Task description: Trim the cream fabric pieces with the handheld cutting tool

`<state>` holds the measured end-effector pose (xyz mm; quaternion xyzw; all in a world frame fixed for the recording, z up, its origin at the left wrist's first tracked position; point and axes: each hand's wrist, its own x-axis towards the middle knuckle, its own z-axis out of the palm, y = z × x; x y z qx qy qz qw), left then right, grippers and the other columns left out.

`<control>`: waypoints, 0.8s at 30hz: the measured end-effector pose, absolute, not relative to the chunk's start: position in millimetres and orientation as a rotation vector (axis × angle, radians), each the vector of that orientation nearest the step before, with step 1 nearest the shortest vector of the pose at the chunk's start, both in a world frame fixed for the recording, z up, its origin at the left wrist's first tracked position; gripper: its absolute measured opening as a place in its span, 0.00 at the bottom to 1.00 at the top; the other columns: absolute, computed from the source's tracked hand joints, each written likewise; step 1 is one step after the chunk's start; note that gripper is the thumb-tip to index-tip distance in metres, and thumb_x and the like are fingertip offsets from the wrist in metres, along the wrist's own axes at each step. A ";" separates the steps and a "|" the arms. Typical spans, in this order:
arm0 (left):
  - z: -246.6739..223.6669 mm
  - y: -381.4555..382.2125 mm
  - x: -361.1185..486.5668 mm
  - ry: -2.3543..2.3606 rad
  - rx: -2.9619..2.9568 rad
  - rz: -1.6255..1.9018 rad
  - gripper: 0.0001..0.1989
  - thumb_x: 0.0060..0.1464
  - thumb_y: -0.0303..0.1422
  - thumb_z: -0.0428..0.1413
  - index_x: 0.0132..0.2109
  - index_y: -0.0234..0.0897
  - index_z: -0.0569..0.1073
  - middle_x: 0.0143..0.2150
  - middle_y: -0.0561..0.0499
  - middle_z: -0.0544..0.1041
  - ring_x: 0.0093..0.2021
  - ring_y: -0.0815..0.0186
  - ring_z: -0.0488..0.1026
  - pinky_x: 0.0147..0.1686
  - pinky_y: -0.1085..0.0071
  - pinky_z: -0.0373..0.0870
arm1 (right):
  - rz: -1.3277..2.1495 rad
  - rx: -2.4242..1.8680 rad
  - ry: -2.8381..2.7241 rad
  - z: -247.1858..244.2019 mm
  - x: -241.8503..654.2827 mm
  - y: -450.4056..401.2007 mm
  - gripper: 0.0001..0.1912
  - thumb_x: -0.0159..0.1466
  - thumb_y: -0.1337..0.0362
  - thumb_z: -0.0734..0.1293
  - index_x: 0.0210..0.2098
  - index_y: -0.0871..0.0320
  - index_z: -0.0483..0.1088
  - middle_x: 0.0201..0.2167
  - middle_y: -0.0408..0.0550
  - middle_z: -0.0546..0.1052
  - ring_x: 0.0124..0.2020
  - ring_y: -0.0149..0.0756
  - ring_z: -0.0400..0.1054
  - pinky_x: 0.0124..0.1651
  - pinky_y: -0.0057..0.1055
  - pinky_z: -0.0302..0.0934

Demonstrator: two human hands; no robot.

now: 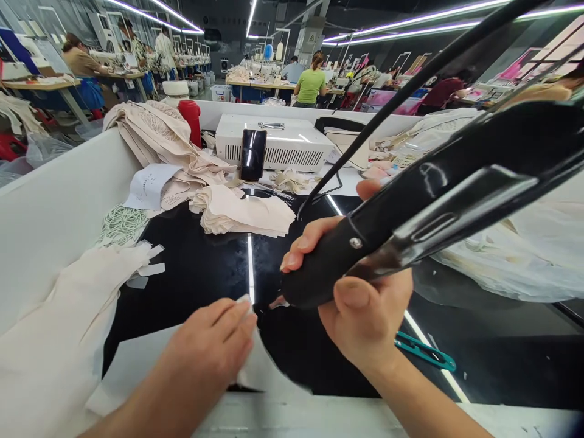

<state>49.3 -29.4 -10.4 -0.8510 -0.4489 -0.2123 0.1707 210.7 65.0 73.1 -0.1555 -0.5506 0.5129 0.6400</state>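
My right hand [369, 310] is wrapped round a thick black hand tool [387, 219] with a shiny metal lever and a black cable. The tool tilts down to the left, and its small tip points toward my left fingers. My left hand [214, 340] is closed, with a bit of white material at its fingertips. Beneath that hand lies a pale, flat fabric piece [260, 365] on the glossy black tabletop [182, 267]. What the left palm covers is hidden. Right of my right wrist lie teal thread snips [426, 351].
Beyond the hands is a stack of beige fabric pieces [249, 213]. A white vented box [278, 143] stands behind a phone [253, 155]. Beige cloth [150, 131], green cord [123, 225] and pale panels [59, 310] are on the left. A plastic bag [524, 261] lies right. People work beyond.
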 end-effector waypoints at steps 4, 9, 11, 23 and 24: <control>-4.0 -20.5 23.9 -1.348 -2.354 -0.532 0.20 0.76 0.27 0.41 0.55 0.27 0.77 0.54 0.44 0.82 0.56 0.58 0.77 0.56 0.59 0.75 | 1.164 -0.380 -1.281 75.8 224.4 64.7 0.20 0.57 0.57 0.81 0.41 0.50 0.71 0.31 0.41 0.78 0.25 0.35 0.73 0.27 0.34 0.71; -5.8 -26.6 19.6 -1.295 -2.465 -0.607 0.17 0.74 0.25 0.45 0.59 0.31 0.76 0.58 0.47 0.79 0.60 0.57 0.73 0.61 0.59 0.71 | 1.145 -0.403 -1.287 65.0 235.1 63.8 0.23 0.60 0.55 0.78 0.51 0.47 0.71 0.31 0.41 0.78 0.24 0.35 0.72 0.27 0.35 0.69; -7.2 -32.4 27.4 -1.203 -2.559 -0.647 0.17 0.75 0.25 0.45 0.57 0.33 0.77 0.56 0.49 0.80 0.59 0.60 0.74 0.64 0.62 0.68 | 1.148 -0.404 -1.290 61.6 237.7 60.2 0.25 0.60 0.55 0.78 0.54 0.46 0.70 0.31 0.41 0.77 0.24 0.35 0.71 0.26 0.36 0.68; -21.8 -27.2 62.4 -1.122 -2.557 -0.783 0.18 0.76 0.31 0.45 0.51 0.32 0.79 0.42 0.49 0.81 0.43 0.62 0.78 0.47 0.66 0.76 | 1.146 -0.434 -1.272 54.3 236.4 47.3 0.24 0.62 0.50 0.76 0.54 0.42 0.68 0.28 0.41 0.73 0.21 0.35 0.64 0.20 0.32 0.62; -22.0 -27.9 61.4 -1.123 -2.562 -0.781 0.18 0.76 0.31 0.45 0.51 0.32 0.79 0.42 0.49 0.81 0.43 0.62 0.78 0.47 0.67 0.76 | 1.155 -0.442 -1.270 54.4 235.6 46.7 0.24 0.62 0.49 0.76 0.53 0.41 0.68 0.28 0.41 0.72 0.21 0.35 0.63 0.19 0.32 0.61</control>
